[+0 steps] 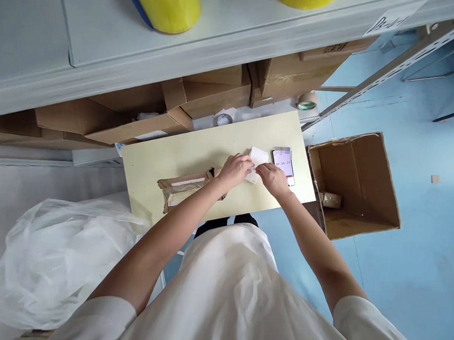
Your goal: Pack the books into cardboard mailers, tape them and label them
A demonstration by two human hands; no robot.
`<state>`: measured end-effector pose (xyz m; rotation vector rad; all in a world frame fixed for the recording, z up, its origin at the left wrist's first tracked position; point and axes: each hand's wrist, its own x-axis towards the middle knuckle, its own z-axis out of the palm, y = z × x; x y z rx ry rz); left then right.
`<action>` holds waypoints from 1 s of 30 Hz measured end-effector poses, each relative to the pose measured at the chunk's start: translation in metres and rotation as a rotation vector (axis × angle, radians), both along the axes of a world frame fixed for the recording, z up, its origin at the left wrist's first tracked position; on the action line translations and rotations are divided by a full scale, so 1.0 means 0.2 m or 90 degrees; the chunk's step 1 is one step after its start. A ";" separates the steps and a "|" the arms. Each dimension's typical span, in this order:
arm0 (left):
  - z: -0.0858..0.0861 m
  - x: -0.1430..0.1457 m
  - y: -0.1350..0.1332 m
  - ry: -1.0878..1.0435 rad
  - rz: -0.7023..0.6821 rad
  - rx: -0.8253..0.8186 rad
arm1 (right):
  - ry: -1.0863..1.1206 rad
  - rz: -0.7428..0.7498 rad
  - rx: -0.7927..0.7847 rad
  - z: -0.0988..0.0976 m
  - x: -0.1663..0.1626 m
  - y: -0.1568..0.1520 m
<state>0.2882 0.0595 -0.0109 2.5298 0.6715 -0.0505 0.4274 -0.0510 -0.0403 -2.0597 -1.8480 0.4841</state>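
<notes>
On the pale yellow table (213, 141), a small white rectangular piece (258, 155), like a flat box or folded card, lies between my hands. My left hand (235, 171) has its fingers curled on the left side of it. From the right, my right hand (274, 179) pinches at its edge, and the fingertips of both hands nearly meet. What exactly the fingertips grip is partly hidden. Right of the white piece lies a phone (283, 163) showing a running-timer display. A narrow brown cardboard package (184, 179) with clear wrap sits left, partly behind my left forearm.
A grey shelf (226, 43) with yellow tape rolls (170, 10) hangs over the table's far side. Cardboard boxes (211, 95) and smaller tape rolls (306, 101) stand beneath. An open carton (357, 184) is at the right, a white plastic bag (66, 253) at the left.
</notes>
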 end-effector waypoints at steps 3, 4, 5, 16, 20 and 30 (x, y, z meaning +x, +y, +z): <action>0.04 0.03 0.00 0.017 -0.014 0.011 | 0.063 -0.041 0.058 -0.02 0.01 -0.01; 0.05 0.03 0.01 0.010 -0.005 0.007 | 0.100 -0.077 0.084 -0.03 0.02 -0.01; 0.07 0.04 0.03 -0.005 0.011 -0.003 | 0.143 -0.121 0.114 -0.05 0.04 -0.01; 0.23 0.01 0.36 -0.213 0.263 0.002 | 0.659 -0.261 0.060 -0.12 0.07 0.16; 0.31 0.08 0.30 -0.152 0.003 0.170 | 0.572 -0.278 0.088 -0.07 -0.01 0.18; 0.16 0.22 0.32 0.016 -0.260 0.180 | 0.606 -0.355 0.089 -0.14 -0.12 0.14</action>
